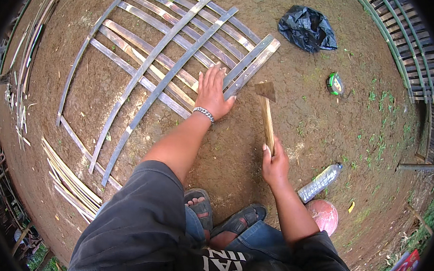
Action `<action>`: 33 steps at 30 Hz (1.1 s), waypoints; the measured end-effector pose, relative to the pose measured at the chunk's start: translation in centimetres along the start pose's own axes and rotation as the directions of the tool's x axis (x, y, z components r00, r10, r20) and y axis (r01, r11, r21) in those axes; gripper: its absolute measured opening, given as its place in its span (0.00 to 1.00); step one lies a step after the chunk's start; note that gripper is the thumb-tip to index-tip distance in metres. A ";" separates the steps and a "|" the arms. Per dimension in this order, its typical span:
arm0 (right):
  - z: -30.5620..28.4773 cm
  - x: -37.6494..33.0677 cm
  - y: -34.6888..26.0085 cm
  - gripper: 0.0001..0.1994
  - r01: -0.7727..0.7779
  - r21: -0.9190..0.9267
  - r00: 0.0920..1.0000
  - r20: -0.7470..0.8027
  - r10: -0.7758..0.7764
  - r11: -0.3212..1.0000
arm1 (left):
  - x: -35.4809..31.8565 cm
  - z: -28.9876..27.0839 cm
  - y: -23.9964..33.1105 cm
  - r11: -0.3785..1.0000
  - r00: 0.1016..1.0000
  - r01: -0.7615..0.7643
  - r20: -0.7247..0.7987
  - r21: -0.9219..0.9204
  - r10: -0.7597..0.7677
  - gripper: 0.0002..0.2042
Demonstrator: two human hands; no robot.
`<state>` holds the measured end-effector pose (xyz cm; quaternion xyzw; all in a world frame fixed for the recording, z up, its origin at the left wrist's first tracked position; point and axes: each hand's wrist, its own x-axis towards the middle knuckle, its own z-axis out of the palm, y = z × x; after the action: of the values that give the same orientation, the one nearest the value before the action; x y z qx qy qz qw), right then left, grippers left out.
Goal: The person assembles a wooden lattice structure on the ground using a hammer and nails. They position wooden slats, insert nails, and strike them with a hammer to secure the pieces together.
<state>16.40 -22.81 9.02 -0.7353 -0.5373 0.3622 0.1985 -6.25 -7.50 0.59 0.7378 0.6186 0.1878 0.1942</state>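
Note:
A lattice of flat bamboo slats (154, 63), crossed and spaced apart, lies on the bare ground in front of me and to the left. My left hand (213, 92) rests over the slat ends at its near right side, fingers stretched out, the thumb beside two short slats (252, 65). What lies under the palm is hidden. Wrapped round the lower wooden handle of a hatchet (267, 119), my right hand (276, 165) keeps it upright in view, its metal head at the top, apart from the lattice.
A black plastic bag (307, 28) and a green tape measure (335, 84) lie at the far right. Nearer are a clear plastic bottle (320, 182) and a reddish round object (323, 216). Loose bamboo strips (70, 178) lie at left. A slatted bamboo structure (414, 43) stands at right.

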 end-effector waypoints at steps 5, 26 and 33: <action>-0.3 -1.8 1.4 0.22 0.008 0.027 1.000 -0.022 -0.007 1.000 | -0.7 -0.4 0.3 0.975 0.997 0.074 0.015 0.211 -0.079 0.50; 6.4 -1.7 -0.9 0.20 -0.449 0.512 0.893 0.274 0.356 0.732 | -1.4 -0.6 0.5 0.965 0.989 0.142 0.017 0.222 -0.149 0.46; 6.9 -1.0 -1.8 0.20 -0.497 0.565 0.868 0.339 0.364 0.659 | -1.5 -0.4 0.5 0.965 0.992 0.128 -0.020 0.230 -0.126 0.45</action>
<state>9.88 -23.83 6.01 -0.6908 -0.2088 0.6289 0.2892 -6.33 -9.00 1.16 0.7138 0.6827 0.1034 0.1172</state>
